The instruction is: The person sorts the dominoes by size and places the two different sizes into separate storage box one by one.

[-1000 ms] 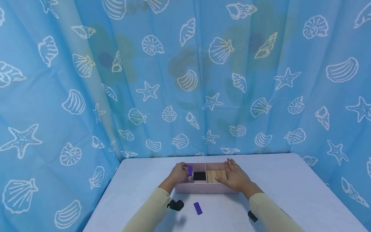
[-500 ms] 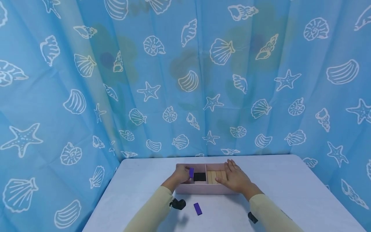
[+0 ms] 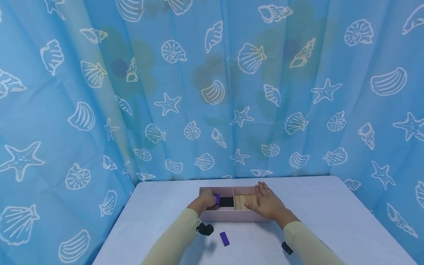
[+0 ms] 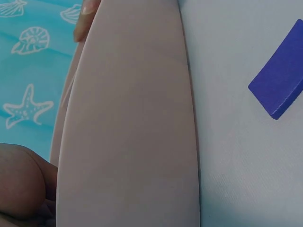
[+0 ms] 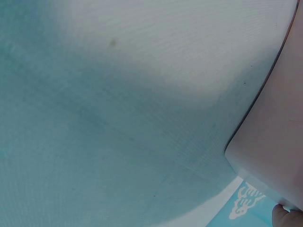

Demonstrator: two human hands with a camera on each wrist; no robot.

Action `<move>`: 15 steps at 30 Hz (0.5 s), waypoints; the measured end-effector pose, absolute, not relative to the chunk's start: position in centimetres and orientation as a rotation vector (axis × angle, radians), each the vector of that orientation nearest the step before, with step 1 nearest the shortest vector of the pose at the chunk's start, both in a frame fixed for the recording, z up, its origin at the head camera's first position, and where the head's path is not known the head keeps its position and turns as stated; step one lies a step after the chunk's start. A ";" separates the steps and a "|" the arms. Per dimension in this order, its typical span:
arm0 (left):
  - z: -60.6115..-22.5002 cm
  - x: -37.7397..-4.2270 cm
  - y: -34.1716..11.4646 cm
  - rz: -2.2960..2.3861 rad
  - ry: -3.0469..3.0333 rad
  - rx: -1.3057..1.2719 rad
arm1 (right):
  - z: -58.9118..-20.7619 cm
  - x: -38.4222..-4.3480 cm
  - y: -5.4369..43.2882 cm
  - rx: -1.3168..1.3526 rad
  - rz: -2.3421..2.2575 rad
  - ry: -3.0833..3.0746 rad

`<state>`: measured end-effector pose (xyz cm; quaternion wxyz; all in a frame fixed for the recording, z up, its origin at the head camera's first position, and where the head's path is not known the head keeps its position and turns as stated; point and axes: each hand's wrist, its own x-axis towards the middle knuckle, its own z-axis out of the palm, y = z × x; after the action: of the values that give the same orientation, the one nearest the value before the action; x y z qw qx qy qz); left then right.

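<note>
A pink box (image 3: 236,216) with a divider stands on the table. My left hand (image 3: 206,198) reaches into its left compartment and pinches a small purple block (image 3: 217,199). Its lower part is hidden behind the front wall. Just right of that block lies a black block (image 3: 226,201). Several wooden blocks (image 3: 242,201) line the right compartment. My right hand (image 3: 267,204) rests over the box's right end, fingers straight and thumb across the wooden blocks. In front of the box lies a second purple block (image 3: 224,239), also seen in the left wrist view as a flat purple block (image 4: 279,71).
The white-covered table (image 3: 159,209) extends to both sides of the box. Behind it hangs a blue curtain (image 3: 198,92) with shell and starfish prints. Dark wrist cameras sit under both sleeves, the left one (image 3: 206,230) close to the loose purple block.
My left hand has shifted slightly right and lowered with the purple block, which now sits deeper in the left compartment. The right hand stays in place on the box's end.
</note>
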<state>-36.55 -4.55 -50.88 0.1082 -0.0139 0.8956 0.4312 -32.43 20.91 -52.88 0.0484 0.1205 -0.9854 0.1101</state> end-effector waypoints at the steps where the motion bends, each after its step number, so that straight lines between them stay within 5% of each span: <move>1: -50.9 -36.7 -4.5 1.269 2.627 -0.056 | -52.8 -32.4 20.9 0.371 0.344 -2.997; 15: -51.0 -37.1 -4.6 1.280 2.594 -0.111 | -52.9 -32.5 21.0 0.368 0.342 -3.001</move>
<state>-37.14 -4.60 -50.98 0.1231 -0.0379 0.8893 0.4388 -32.47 20.97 -52.86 0.0494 0.1206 -0.9851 0.1122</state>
